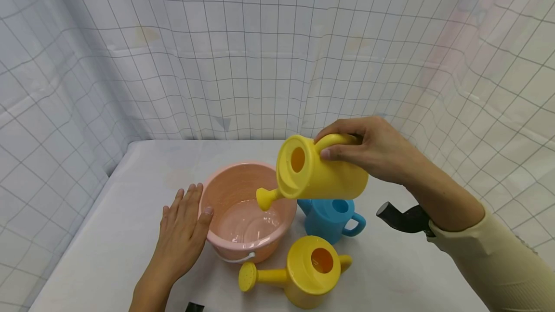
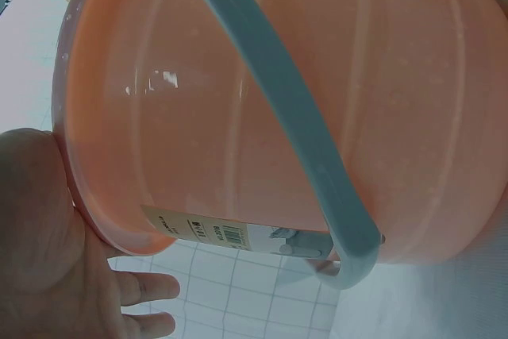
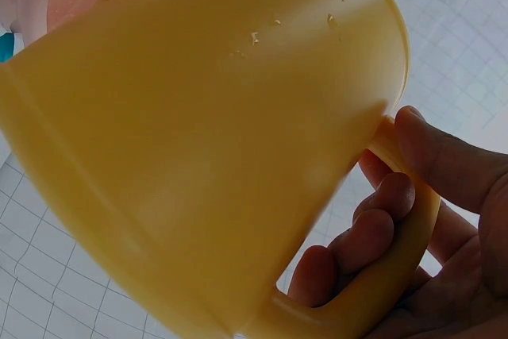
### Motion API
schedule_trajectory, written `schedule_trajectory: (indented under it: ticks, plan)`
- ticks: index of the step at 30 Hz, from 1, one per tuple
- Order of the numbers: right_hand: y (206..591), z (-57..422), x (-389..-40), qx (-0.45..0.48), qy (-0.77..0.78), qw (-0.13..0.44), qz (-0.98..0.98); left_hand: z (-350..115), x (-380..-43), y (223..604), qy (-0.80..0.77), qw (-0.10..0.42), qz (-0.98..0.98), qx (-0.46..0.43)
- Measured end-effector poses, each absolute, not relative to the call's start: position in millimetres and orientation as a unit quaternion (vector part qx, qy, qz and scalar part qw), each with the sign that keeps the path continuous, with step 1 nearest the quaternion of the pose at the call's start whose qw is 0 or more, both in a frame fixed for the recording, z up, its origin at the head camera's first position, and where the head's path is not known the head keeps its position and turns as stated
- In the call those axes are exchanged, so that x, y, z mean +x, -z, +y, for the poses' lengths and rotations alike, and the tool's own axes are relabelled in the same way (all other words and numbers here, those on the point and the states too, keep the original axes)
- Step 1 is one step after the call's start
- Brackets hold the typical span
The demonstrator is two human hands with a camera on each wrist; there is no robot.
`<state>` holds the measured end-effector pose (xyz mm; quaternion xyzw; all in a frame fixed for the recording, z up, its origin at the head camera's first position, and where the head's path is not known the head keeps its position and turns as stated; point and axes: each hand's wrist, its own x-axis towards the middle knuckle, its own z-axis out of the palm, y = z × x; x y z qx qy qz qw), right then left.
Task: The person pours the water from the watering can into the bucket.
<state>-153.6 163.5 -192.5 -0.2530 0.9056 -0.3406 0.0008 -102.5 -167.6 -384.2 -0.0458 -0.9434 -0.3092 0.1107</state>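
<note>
In the head view my right hand point(image 1: 368, 150) grips the handle of a yellow watering can point(image 1: 331, 177), tipped over with its spout above a pink bucket point(image 1: 249, 244). The right wrist view shows my fingers curled round that handle, and water drops on the can point(image 3: 182, 140). My left hand point(image 1: 182, 230) rests with straight fingers against the bucket's left rim. Seen from the left wrist, the bucket point(image 2: 182, 117) has a grey-white bail handle point(image 2: 278, 93) hanging down its side and a paper label point(image 2: 214, 232). Some clear water lies at the bucket's bottom.
A second yellow watering can point(image 1: 303, 273) stands in front of the bucket, its spout pointing left. Behind it, right of the bucket, is a blue watering can point(image 1: 329, 220). All are on a white-covered table point(image 1: 108, 235) with gridded curtains point(image 1: 260, 61) around it.
</note>
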Motion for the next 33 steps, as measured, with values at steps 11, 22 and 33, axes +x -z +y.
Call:
schedule_trajectory:
  ticks: [11, 22, 33]
  plan:
    - [191.9, 163.5, -153.4, -0.251, 0.344, 0.007, 0.905, -168.0, -102.9, 383.3, 0.309, 0.106, -0.944, -0.046]
    - [194.7, 165.3, -153.5, -0.248, 0.348, 0.006, 0.904, -168.1, -103.0, 383.7, 0.31, 0.108, -0.943, -0.047]
    - [197.8, 168.5, -154.0, -0.239, 0.353, 0.006, 0.904, -168.4, -103.2, 384.5, 0.309, 0.109, -0.944, -0.046]
